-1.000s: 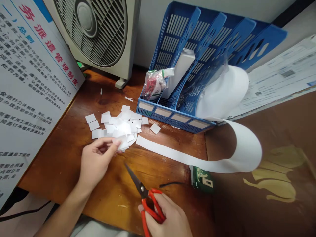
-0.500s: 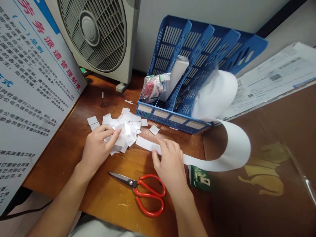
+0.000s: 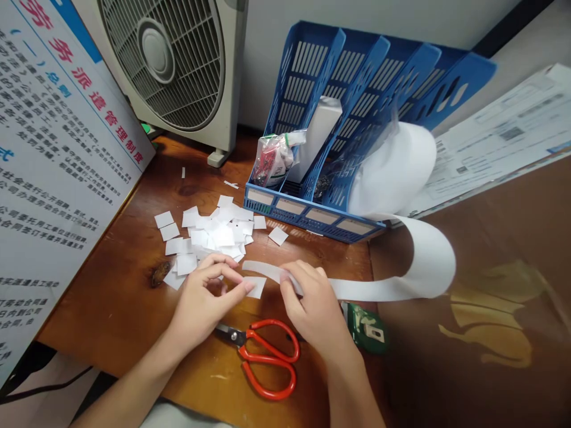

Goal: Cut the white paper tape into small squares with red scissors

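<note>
Between thumb and fingertips, my left hand (image 3: 207, 297) pinches a small square of white paper (image 3: 256, 287). My right hand (image 3: 312, 300) grips a long white paper strip (image 3: 370, 289) close to its free end, which sticks out to the left and is lifted off the table. From there the strip curves right and loops up to a white roll (image 3: 395, 166) in the blue file rack. Behind my left hand lies a loose pile of cut white paper squares (image 3: 218, 232). Red-handled scissors (image 3: 267, 353) rest on the table between my forearms, their blades partly hidden by my left hand.
A green tape measure (image 3: 366, 327) sits right of my right hand. The blue file rack (image 3: 312, 217) stands at the back, holding a small plastic packet (image 3: 273, 159) and a white box (image 3: 317, 137). A box fan (image 3: 169, 65) and a printed board (image 3: 57, 148) border the left.
My left hand has moved from the pile toward the right and nearer me, with a paper square in its fingers. My right hand has raised the strip's end.
</note>
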Motion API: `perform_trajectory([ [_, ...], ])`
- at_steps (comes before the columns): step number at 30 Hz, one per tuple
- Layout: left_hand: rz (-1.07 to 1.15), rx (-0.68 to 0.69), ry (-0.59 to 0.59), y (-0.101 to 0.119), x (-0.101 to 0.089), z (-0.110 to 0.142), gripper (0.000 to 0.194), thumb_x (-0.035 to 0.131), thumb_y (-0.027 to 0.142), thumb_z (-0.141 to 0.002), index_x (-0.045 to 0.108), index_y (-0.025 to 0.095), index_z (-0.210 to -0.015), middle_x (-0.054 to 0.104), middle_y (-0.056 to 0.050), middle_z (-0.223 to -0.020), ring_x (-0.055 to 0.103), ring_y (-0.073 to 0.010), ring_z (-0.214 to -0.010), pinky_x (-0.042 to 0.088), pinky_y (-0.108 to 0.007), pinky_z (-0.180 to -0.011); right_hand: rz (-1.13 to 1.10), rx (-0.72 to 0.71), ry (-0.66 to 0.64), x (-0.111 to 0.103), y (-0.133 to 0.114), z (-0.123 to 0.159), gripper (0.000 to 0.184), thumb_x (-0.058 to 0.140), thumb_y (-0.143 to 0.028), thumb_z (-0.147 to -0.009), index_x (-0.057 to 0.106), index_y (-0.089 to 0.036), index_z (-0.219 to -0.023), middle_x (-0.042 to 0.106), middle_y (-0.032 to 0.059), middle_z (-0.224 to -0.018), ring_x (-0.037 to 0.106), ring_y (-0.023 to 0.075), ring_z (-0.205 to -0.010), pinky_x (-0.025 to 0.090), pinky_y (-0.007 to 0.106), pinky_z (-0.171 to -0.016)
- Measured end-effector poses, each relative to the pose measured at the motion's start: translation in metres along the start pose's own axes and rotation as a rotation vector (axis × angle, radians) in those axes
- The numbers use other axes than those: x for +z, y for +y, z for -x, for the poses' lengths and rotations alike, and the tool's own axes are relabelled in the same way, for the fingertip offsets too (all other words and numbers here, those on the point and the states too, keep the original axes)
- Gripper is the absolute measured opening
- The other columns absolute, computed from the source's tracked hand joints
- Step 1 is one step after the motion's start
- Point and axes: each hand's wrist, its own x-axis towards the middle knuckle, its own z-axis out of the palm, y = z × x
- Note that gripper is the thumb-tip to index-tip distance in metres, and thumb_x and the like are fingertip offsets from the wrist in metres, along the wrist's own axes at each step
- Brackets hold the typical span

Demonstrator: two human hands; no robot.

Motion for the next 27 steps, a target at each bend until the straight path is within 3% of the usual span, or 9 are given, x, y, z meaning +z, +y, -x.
perform_trajectory([
  [4, 0.096, -0.079, -0.032, -0.002, 0.009, -0.005, 0.022, 0.083, 0.031, -0.078, 0.069, 0.016, -0.07, 0.066, -0.009, -0.119, 0.061, -0.0121, -0.073, 0.047, -0.022, -0.061, -0.112, -0.004, -0.006, -0.014, -0.006, 0.006, 0.023, 0.046, -0.017, -0.098, 0.063, -0.021, -0.084, 0.067, -0.0014, -0.079, 0.056, 0.0165, -0.075, 0.034, 0.034, -0.078],
  [7, 0.212, -0.147, -0.083, -0.003, 0.012, -0.009, 0.024, 0.084, 0.028, -0.077, 0.064, 0.017, -0.07, 0.072, -0.005, -0.094, 0.065, -0.0138, -0.076, 0.051, -0.022, -0.069, -0.165, 0.011, -0.013, -0.02, -0.004, 0.009, 0.023, 0.046, -0.016, -0.096, 0.063, -0.021, -0.08, 0.064, -0.0022, -0.073, 0.052, 0.0167, -0.071, 0.035, 0.033, -0.074],
  [10, 0.32, -0.188, -0.081, -0.005, 0.015, -0.01, 0.026, 0.087, 0.025, -0.074, 0.062, 0.018, -0.076, 0.067, 0.003, -0.071, 0.065, -0.0114, -0.068, 0.051, -0.02, -0.068, -0.186, 0.019, -0.017, -0.021, 0.0, 0.01, 0.022, 0.047, -0.014, -0.094, 0.062, -0.021, -0.078, 0.061, -0.0024, -0.07, 0.051, 0.0171, -0.071, 0.035, 0.032, -0.071],
  [14, 0.33, -0.219, -0.047, -0.004, 0.019, -0.007, 0.027, 0.089, 0.026, -0.072, 0.073, 0.016, -0.091, 0.077, -0.001, -0.077, 0.071, -0.013, -0.072, 0.056, -0.021, -0.072, -0.142, -0.002, 0.033, -0.015, -0.003, 0.008, 0.016, 0.052, -0.017, -0.095, 0.063, -0.02, -0.083, 0.064, -0.0013, -0.078, 0.054, 0.0181, -0.077, 0.033, 0.035, -0.081],
  [17, 0.27, -0.195, -0.076, -0.001, 0.02, -0.004, 0.021, 0.089, 0.029, -0.073, 0.079, 0.014, -0.086, 0.082, -0.006, -0.083, 0.074, -0.0159, -0.076, 0.059, -0.022, -0.075, -0.113, -0.073, 0.062, -0.007, -0.009, 0.006, 0.01, 0.057, -0.024, -0.099, 0.065, -0.02, -0.094, 0.068, 0.0008, -0.088, 0.056, 0.02, -0.085, 0.032, 0.039, -0.088],
  [24, 0.224, -0.268, -0.19, -0.003, 0.016, -0.004, 0.021, 0.086, 0.033, -0.077, 0.083, 0.016, -0.086, 0.078, -0.003, -0.071, 0.061, -0.0097, -0.055, 0.05, -0.017, -0.052, -0.197, -0.11, -0.025, -0.001, -0.012, 0.009, 0.02, 0.05, -0.02, -0.104, 0.058, -0.021, -0.085, 0.061, -0.0026, -0.079, 0.053, 0.0167, -0.078, 0.033, 0.037, -0.087],
  [27, 0.215, -0.284, -0.206, -0.005, 0.015, -0.006, 0.021, 0.086, 0.034, -0.076, 0.084, 0.015, -0.084, 0.075, -0.002, -0.065, 0.057, -0.0087, -0.051, 0.049, -0.017, -0.051, -0.226, -0.1, -0.067, -0.003, -0.012, 0.009, 0.02, 0.05, -0.02, -0.104, 0.058, -0.021, -0.086, 0.059, -0.0037, -0.078, 0.053, 0.0157, -0.078, 0.033, 0.036, -0.088],
])
